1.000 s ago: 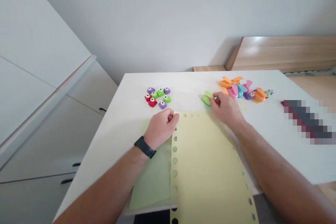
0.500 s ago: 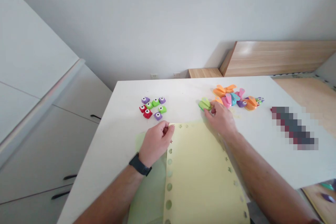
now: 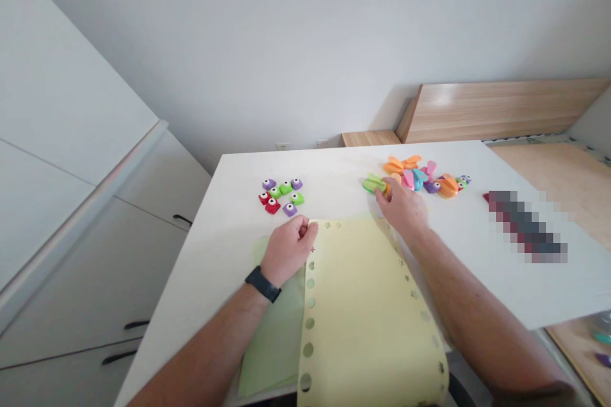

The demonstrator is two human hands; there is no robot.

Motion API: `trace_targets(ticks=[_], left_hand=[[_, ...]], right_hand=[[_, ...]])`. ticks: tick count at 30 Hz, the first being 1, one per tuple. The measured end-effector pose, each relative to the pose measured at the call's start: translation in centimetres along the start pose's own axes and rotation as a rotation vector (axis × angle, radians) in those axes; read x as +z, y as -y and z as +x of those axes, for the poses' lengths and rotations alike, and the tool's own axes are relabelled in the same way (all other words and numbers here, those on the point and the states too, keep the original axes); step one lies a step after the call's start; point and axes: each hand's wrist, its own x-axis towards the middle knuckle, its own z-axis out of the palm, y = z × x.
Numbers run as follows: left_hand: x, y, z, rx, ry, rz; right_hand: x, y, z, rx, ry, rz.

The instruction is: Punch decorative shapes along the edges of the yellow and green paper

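Okay, left hand: left hand (image 3: 289,250), fingers curled together, pinches the far left corner of the yellow paper sheet (image 3: 363,305); black watch band (image 3: 263,284) on the wrist.

Right hand: right hand (image 3: 400,206) is closed on the green craft punch (image 3: 373,184), fingers against its near right end. Part of the punch is hidden, so pressure cannot be told.

Sheet position: lies on the white table (image 3: 525,280), runs toward the near edge and seems to hang past it. Rows of punched shapes (image 3: 309,321) run down both sides. A pale green paper sheet (image 3: 274,331) sticks out under its left side.

Punches: small punches (image 3: 281,196) sit in a tight cluster far left, just beyond the left hand. Large punches (image 3: 432,178) in orange, pink, blue and purple sit in a heap far right, just beside the right hand.

Rest: white cabinets (image 3: 86,267) on the left, wooden bed frame (image 3: 496,108) far right, pixelated patch (image 3: 525,226) on the table to the right.

Risk: overhanging paper could slide off the near edge if the pinch lets go, likely dragging the green sheet too. A loose hold could drop the green punch. A sideways swing of the right hand could knock the large punches and scatter them.
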Motion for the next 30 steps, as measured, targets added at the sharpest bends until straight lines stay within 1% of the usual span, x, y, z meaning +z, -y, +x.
trace_targets(ticks=[3, 9, 18, 25, 30], left_hand=[[0.1, 0.1, 0.0, 0.007, -0.014, -0.010], [0.4, 0.4, 0.0, 0.006, -0.010, -0.022], [0.6, 0.8, 0.1, 0.036, -0.003, -0.010], [1.0, 1.4, 0.4, 0.040, -0.019, -0.003], [1.0, 1.3, 0.3, 0.054, -0.032, 0.026]], right_hand=[[0.1, 0.0, 0.0, -0.022, 0.021, -0.020], [0.3, -0.1, 0.4, 0.047, 0.028, -0.057], [0.3, -0.1, 0.1, 0.055, -0.016, -0.015], [0.8, -0.3, -0.3, 0.006, -0.107, 0.030], [0.4, -0.3, -0.5, 0.002, -0.129, 0.056]])
